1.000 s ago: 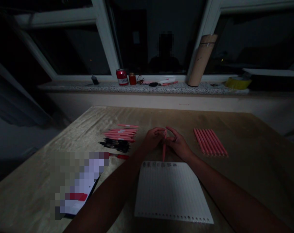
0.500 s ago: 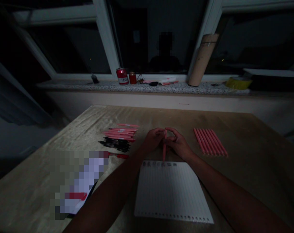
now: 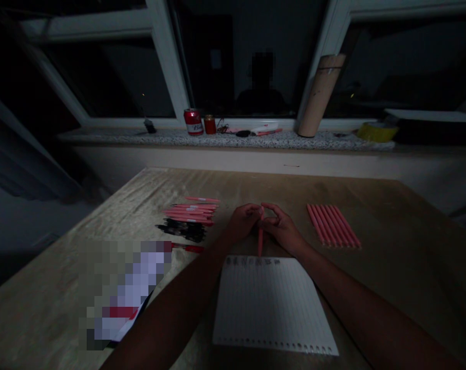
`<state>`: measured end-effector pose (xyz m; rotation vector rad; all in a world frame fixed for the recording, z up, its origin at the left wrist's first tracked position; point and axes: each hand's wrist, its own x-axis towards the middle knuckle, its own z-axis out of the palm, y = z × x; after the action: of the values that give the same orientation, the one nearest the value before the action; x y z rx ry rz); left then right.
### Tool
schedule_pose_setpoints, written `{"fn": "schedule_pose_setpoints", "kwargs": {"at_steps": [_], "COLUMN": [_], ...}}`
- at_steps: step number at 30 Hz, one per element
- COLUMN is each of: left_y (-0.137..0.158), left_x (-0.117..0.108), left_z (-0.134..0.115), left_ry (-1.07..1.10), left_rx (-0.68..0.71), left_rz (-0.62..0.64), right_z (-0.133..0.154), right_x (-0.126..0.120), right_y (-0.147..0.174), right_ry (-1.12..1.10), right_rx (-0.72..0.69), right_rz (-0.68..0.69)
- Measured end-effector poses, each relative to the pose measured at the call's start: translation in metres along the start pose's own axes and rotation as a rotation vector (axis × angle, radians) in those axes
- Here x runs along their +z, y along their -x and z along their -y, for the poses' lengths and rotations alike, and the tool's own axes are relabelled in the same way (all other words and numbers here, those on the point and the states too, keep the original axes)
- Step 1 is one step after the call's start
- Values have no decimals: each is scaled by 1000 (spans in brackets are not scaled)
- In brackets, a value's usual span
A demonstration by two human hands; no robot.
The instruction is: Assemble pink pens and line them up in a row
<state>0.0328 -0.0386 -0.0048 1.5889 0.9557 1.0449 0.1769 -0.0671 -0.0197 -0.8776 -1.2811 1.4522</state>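
A pink pen (image 3: 260,241) is held upright between my two hands, its lower end near the top edge of a lined spiral notepad (image 3: 273,303) that bears a row of small dark marks. My left hand (image 3: 245,221) has its fingers closed on the pen's upper part. With thumb and fingers, my right hand (image 3: 281,225) grips the same pen from the other side. On the right lies a neat row of several pink pens (image 3: 333,225). To the left are a looser pile of pink pens (image 3: 190,211) and a bunch of black pens (image 3: 182,229).
A red pen (image 3: 190,248) and a blurred phone-like object (image 3: 140,288) lie at the left of the table (image 3: 390,288). Along the windowsill stand a red can (image 3: 193,123), a small red jar (image 3: 209,125), a tall tan cylinder (image 3: 320,97) and a yellow tape roll (image 3: 377,132).
Hardly anything differs. Both hands keep their hold on the pink pen in the same place, and the view has shifted only very slightly.
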Motion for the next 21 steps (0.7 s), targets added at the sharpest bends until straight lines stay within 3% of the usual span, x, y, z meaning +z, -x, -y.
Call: {"fn": "schedule_pose_setpoints", "kwargs": {"at_steps": [21], "left_y": [0], "left_x": [-1], "left_z": [4], "left_ry": [-26], "left_rx": [32], "left_rz": [24], "right_z": [-1], "right_x": [-1], "right_y": [0], "right_ry": [0], "right_rx": [16], "right_rz": [13]}}
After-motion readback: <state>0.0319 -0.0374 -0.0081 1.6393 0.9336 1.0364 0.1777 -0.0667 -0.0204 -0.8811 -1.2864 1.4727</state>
